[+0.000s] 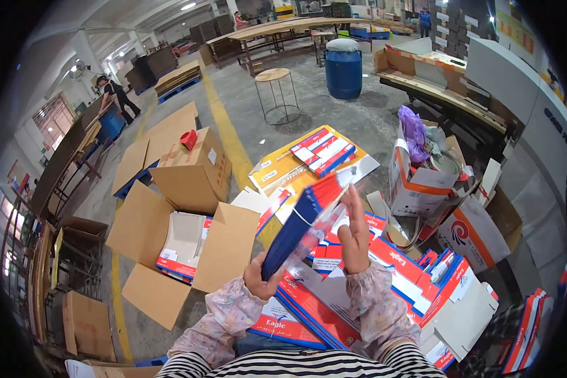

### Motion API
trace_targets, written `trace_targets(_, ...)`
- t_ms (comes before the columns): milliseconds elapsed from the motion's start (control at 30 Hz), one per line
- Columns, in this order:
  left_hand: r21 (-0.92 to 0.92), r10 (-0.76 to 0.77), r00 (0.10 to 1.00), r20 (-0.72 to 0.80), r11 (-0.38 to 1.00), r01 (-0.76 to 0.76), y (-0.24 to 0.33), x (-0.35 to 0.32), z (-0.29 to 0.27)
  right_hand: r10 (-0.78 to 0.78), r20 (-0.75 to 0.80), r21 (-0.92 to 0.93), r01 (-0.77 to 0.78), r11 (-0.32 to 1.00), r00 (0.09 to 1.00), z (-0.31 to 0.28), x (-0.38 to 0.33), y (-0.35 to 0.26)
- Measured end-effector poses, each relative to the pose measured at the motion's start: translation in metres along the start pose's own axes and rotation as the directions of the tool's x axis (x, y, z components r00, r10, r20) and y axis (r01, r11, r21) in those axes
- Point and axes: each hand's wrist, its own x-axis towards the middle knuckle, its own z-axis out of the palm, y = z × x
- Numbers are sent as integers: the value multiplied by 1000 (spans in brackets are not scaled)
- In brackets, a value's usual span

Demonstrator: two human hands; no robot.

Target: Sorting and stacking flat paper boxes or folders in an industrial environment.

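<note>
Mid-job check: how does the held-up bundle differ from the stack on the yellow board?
Pose: the bundle is tilted steeply, while the stack lies flat.
Support: the left grip holds the bundle; the stack rests on the yellow board.
Look: the bundle shows mostly a blue side, red toward its upper end; the stack shows red, white and blue on top.
Shared: both carry red and blue.

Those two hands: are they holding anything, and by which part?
The left hand grips a bundle of flat red-and-blue cartons by its lower, near end. The right hand is open beside it; contact cannot be told.
</note>
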Motion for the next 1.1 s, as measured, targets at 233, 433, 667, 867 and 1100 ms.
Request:
trace_targets(233, -56, 4, 973, 232, 998, 9, 23, 34, -7, -26, -240, 33, 35, 999, 970, 7, -1, 0)
trace_targets(433, -501, 82, 849, 523, 835, 228, 72, 121, -18, 88, 17, 84, -89, 992, 996, 0, -2, -5)
trace_targets(667, -354, 163, 855, 492, 935, 25, 104, 152, 3, -186, -283, -155, 146, 977, 941, -5, 1, -14)
trace_targets(867, -359, 136, 859, 493, 932, 58, 107, 151, 16, -625, 168, -589, 586, 556, 762, -36, 1, -52)
trace_targets(1100, -324, 147, 864, 481, 946, 20, 103, 151, 17, -643, 126, -637, 558, 531, 756, -32, 2, -58)
